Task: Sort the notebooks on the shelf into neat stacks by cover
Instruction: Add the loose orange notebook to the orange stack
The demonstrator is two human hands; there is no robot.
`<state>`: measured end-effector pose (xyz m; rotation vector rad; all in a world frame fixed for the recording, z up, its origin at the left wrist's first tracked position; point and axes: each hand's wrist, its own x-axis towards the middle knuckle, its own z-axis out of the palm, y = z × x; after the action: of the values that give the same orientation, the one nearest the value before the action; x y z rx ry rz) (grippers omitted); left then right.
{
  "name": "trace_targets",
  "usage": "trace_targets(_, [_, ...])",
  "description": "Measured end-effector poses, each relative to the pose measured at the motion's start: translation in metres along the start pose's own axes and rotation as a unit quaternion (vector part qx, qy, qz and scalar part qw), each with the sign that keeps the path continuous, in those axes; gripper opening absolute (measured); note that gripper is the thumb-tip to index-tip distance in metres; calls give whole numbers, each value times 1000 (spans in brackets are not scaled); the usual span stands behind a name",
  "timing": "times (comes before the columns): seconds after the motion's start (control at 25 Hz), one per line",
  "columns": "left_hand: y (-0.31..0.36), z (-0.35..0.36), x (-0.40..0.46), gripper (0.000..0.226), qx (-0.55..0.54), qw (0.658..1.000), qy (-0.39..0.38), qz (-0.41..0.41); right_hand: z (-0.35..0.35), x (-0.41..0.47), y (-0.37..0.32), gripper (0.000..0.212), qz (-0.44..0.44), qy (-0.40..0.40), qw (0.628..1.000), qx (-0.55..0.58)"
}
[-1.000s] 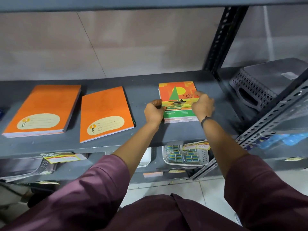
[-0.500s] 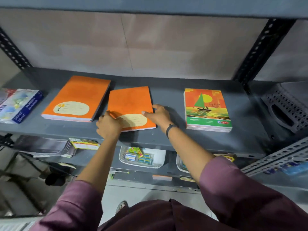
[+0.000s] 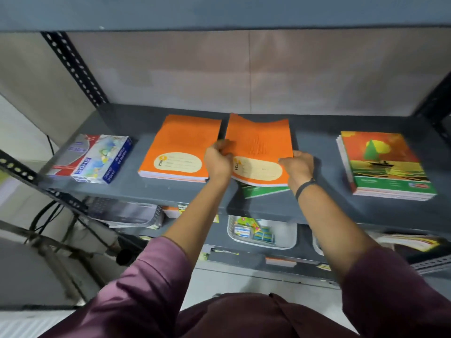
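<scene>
On the grey shelf (image 3: 317, 206) lie three groups of notebooks. A stack of orange notebooks (image 3: 180, 147) sits left of centre. Beside it, a second batch of orange notebooks (image 3: 261, 147) is raised at its front edge, with my left hand (image 3: 218, 159) gripping its left side and my right hand (image 3: 299, 165) gripping its lower right corner. Beneath that batch the green edge of a sailboat-cover notebook (image 3: 263, 191) peeks out. A neat stack of sailboat-cover notebooks (image 3: 385, 164) rests at the right.
A blue and white box (image 3: 97, 159) lies at the shelf's left end. Black perforated uprights (image 3: 73, 67) frame the shelf. The shelf below holds white baskets (image 3: 263, 234) of small items and loose papers. Cables hang at the lower left.
My hands left the sailboat stack, moved left to the middle orange batch, and gripped and raised it, uncovering a green-edged notebook below. The view has shifted left.
</scene>
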<state>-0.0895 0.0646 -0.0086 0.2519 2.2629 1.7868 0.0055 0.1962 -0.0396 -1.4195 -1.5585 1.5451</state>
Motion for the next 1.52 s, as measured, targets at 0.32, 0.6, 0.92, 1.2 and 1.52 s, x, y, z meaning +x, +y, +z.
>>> trace_targets(0.32, [-19,-133,84,31,80,993,45,72,135,-56,-28,23,-53,-99,994,2])
trace_targets(0.6, [-52,-163,105,34,151,988,-7,29,161,-62,-17,26,-82,-96,987,-102])
trace_targets(0.92, [-71,-176,106,47,57,995,-81,-6,169,-73,-15,55,-86,-126,971,-185])
trace_targets(1.2, [-67,-171,106,43,50,997,-60,-21,161,-71,-19,58,-68,-215,963,-147])
trace_targets(1.52, [-36,-93,33,47,170,940,7,295,71,-42,-8,42,-184,83,912,-358])
